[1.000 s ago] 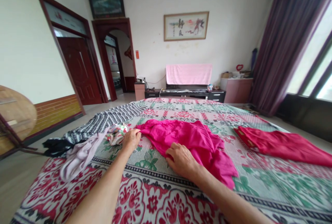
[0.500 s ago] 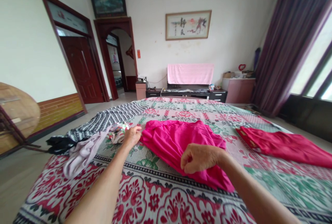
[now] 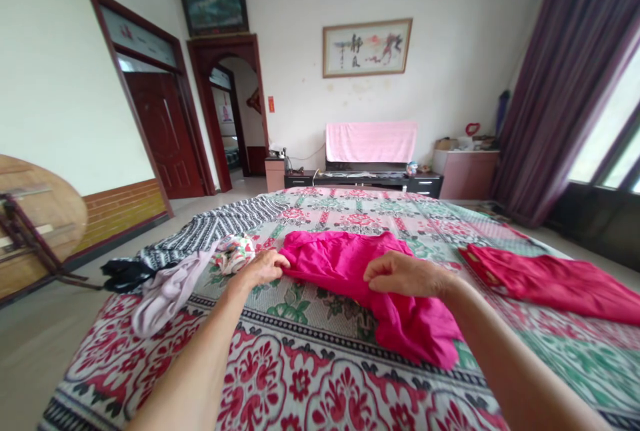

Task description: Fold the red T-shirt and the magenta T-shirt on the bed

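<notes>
On the patterned bedspread (image 3: 285,371), the pink cloth (image 3: 330,254) appears pinched at its left end by the left hand (image 3: 263,267) and gripped along its near edge by the right hand (image 3: 407,274). It looks only partly folded (the near right part is rumpled), whereas the red cloth (image 3: 555,279) is laid flat and seemingly folded; the pale purple cloth (image 3: 170,292) and flowered cloth (image 3: 235,253) are left loosely bunched.

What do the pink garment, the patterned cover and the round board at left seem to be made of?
Pink garment: thin, smooth cloth, slightly shiny, by its soft creases; cotton or synthetic, unclear.
Patterned cover: probably thick woven cloth, matte, by its coarse texture.
Round board: apparently wood, dull finish, judging by its tan colour and grain.
</notes>
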`<state>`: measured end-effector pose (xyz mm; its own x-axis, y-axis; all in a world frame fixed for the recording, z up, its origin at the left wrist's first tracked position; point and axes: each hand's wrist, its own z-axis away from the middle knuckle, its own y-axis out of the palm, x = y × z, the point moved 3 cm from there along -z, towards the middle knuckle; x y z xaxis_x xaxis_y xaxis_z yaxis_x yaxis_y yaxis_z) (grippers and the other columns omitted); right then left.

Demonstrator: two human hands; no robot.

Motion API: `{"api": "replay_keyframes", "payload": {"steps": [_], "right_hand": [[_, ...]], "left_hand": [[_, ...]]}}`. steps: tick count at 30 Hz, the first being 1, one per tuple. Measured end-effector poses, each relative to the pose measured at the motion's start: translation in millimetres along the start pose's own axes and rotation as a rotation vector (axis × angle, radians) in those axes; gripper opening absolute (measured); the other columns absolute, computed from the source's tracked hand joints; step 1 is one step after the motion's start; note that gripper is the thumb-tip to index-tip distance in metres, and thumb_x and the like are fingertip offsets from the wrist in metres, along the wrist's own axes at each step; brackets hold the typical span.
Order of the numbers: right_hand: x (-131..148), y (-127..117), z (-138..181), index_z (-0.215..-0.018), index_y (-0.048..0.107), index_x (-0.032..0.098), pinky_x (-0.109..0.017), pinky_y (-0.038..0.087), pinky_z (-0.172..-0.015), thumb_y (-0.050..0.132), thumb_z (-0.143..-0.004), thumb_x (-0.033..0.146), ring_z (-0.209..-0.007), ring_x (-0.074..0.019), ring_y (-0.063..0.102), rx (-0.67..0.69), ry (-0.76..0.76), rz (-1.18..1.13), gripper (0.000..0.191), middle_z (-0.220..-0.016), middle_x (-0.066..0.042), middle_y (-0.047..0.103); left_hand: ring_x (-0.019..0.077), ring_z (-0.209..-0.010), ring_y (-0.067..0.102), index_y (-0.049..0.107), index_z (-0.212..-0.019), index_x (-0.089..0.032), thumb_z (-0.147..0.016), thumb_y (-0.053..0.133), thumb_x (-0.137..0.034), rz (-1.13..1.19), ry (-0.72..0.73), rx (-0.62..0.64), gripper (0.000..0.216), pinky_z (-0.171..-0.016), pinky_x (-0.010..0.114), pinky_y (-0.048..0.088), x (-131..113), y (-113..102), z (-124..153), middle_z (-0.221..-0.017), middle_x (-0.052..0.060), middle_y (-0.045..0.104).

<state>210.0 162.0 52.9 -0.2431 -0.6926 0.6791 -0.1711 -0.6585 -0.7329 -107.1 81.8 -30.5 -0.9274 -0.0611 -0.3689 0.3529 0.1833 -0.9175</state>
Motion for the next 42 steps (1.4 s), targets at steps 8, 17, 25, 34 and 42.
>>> {"api": "replay_keyframes", "payload": {"steps": [8,17,25,34,42], "right_hand": [[-11.5,-18.8,3.3,-0.078,0.063,0.016,-0.022,0.031,-0.049,0.052,-0.079,0.038,-0.052,-0.0076,0.038,-0.394,0.089,-0.183,0.025,-0.06,0.002,0.049],[-26.5,-1.2,-18.5,-0.073,0.061,0.017,-0.021,0.031,-0.047,0.048,-0.08,0.041,-0.051,-0.0087,0.042,-0.594,0.025,-0.114,0.028,-0.058,0.002,0.052],[-30.4,21.2,-32.0,-0.076,0.068,0.018,-0.023,0.039,-0.054,0.048,-0.079,0.03,-0.059,-0.0123,0.054,-0.603,-0.003,0.044,0.024,-0.066,0.0,0.064],[-22.9,16.1,-29.0,-0.081,0.069,0.018,-0.023,0.041,-0.054,0.049,-0.079,0.034,-0.059,-0.0125,0.055,-0.631,-0.029,0.007,0.026,-0.067,-0.001,0.065],[-38.9,-5.5,-17.1,-0.087,0.068,0.016,-0.022,0.034,-0.042,0.049,-0.074,0.034,-0.044,-0.0089,0.046,-0.811,0.159,-0.102,0.029,-0.063,-0.001,0.065]], "left_hand": [[0.0161,-0.092,0.062,0.075,-0.086,-0.023,-0.072,0.054,-0.02,0.077,0.141,-0.177,0.026,-0.089,0.025,0.044,-13.3,-5.7,0.2,-0.095,0.003,0.07],[0.0129,-0.056,0.061,0.066,-0.105,-0.017,-0.081,0.044,-0.032,0.48,-0.242,-0.971,0.036,-0.057,0.023,0.049,-37.4,-58.7,16.2,-0.071,0.001,0.069],[0.0181,-0.09,0.065,0.069,-0.103,-0.021,-0.075,0.059,-0.037,0.22,0.158,-0.367,0.034,-0.08,0.026,0.049,-95.1,-9.8,8.5,-0.1,0.004,0.071],[0.0117,-0.06,0.056,0.071,-0.064,-0.02,-0.08,0.049,-0.025,-0.054,0.107,-0.409,0.028,-0.059,0.022,0.038,-100.3,0.7,0.6,-0.064,0.003,0.065],[0.0192,-0.068,0.059,0.071,-0.071,-0.021,-0.081,0.043,-0.038,-0.166,-0.53,-0.582,0.034,-0.056,0.026,0.032,-16.3,-17.6,23.2,-0.073,0.007,0.07]]}}
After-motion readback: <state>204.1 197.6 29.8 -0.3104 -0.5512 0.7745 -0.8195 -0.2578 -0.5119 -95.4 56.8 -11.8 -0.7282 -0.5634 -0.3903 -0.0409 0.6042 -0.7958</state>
